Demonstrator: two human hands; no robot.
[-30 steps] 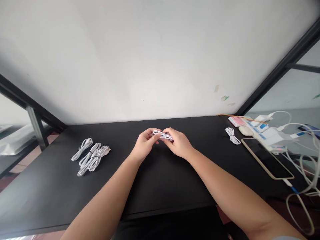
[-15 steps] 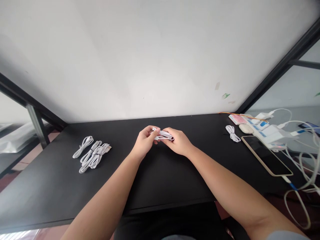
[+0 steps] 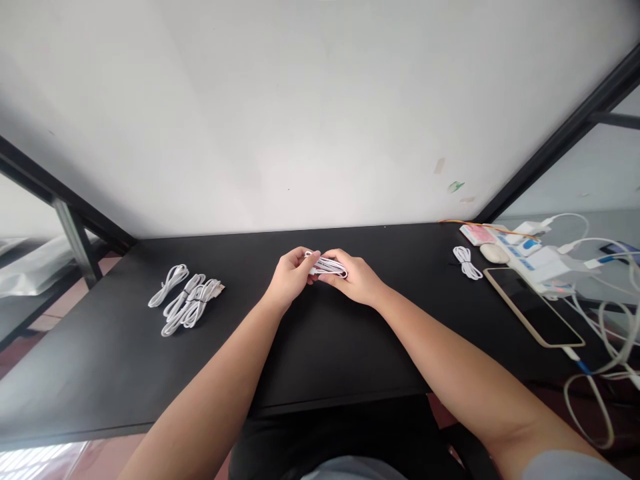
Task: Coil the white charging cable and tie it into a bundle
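A white cable (image 3: pixel 330 266), folded into a flat bundle of loops, is held between both hands above the middle of the black table. My left hand (image 3: pixel 293 275) pinches its left end with the thumb on top. My right hand (image 3: pixel 354 277) grips the looped right end between thumb and fingers. Parts of the bundle are hidden by the fingers. Over to the left lie several coiled white cables (image 3: pixel 193 305), at least some bound with dark ties. One more tied white cable (image 3: pixel 468 263) lies on the right.
On the right, a phone (image 3: pixel 534 308) is plugged into a cable. Behind it stand a power strip (image 3: pixel 520 259) with white chargers and a small white case (image 3: pixel 495 253). Loose cords hang past the right edge. A pale wall (image 3: pixel 300 120) rises behind the black table (image 3: pixel 345 347).
The loops between my hands lie closer together than before. Both hands keep their hold in nearly the same place. The view has shifted slightly.
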